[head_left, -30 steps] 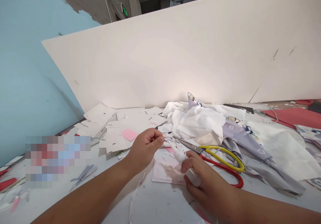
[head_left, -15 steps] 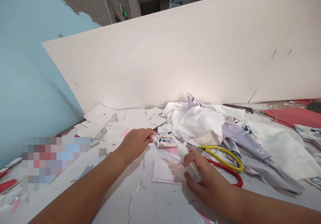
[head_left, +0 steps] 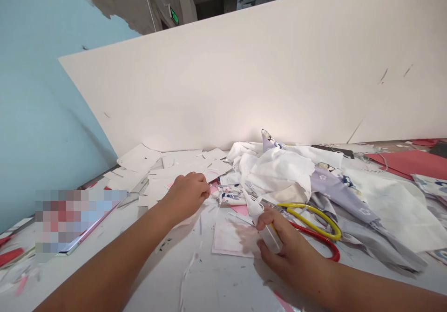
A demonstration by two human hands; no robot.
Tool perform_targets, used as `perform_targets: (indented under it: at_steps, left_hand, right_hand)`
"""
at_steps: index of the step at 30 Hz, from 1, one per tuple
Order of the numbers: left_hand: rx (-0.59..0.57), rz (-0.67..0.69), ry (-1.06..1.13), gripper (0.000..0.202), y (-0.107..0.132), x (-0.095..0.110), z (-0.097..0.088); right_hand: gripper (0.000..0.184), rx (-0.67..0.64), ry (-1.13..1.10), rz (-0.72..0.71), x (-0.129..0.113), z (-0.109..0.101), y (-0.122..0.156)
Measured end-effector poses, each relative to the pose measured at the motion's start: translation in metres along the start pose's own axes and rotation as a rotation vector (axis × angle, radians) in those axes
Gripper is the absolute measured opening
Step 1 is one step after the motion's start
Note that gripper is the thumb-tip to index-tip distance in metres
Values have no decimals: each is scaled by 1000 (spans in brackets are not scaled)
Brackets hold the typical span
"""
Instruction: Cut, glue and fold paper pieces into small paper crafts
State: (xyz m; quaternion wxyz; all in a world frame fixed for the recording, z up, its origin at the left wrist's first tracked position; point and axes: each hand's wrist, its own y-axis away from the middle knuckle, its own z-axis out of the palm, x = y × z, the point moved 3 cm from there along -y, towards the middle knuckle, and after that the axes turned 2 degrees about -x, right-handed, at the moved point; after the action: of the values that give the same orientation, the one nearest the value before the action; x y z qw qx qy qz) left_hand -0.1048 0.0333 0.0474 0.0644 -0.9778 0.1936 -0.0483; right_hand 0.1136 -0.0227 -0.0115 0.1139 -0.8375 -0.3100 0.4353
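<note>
My left hand (head_left: 186,196) rests curled over the scattered white paper offcuts (head_left: 157,172), its fingers closed and nothing visible in them. My right hand (head_left: 282,242) grips a white plastic squeeze bottle (head_left: 269,235), whose pointed nozzle (head_left: 253,205) tilts up and to the left. Just beyond that hand lie scissors with yellow and red handles (head_left: 310,223), their blades mostly hidden by the bottle. Below the nozzle is a pink-stained white paper square (head_left: 232,237). A small printed fabric scrap (head_left: 230,195) lies between my hands.
A heap of white cloth (head_left: 275,172) and lilac floral fabric (head_left: 337,191) stands behind the scissors. A red sheet (head_left: 405,163) lies at the far right. A white board (head_left: 223,79) stands along the table's back, with a blue wall (head_left: 45,93) to the left.
My left hand has moved left and away from the printed scrap, now fully visible. My right hand and the bottle have barely moved.
</note>
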Motion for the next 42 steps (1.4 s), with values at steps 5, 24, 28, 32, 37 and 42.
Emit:
perform_targets:
  at_steps: [5, 24, 28, 32, 37, 42]
  left_hand:
    - [1, -37, 65, 21, 0, 2, -3]
    - [57, -46, 135, 37, 0, 4, 4]
    - [111, 18, 240, 28, 2, 7, 6]
    - [-10, -35, 355, 31, 4, 12, 14]
    - [80, 162, 406, 29, 9, 36, 23]
    - [-175, 24, 1077, 49, 14, 59, 51]
  right_hand:
    - [36, 1, -7, 9, 2, 1, 0]
    - [20, 409, -86, 75, 9, -5, 5]
    - [20, 330, -115, 169, 13, -3, 4]
    - [21, 259, -70, 213, 13, -2, 0]
    - [21, 234, -128, 177, 10, -1, 0]
    - [20, 213, -219, 161, 8, 3, 2]
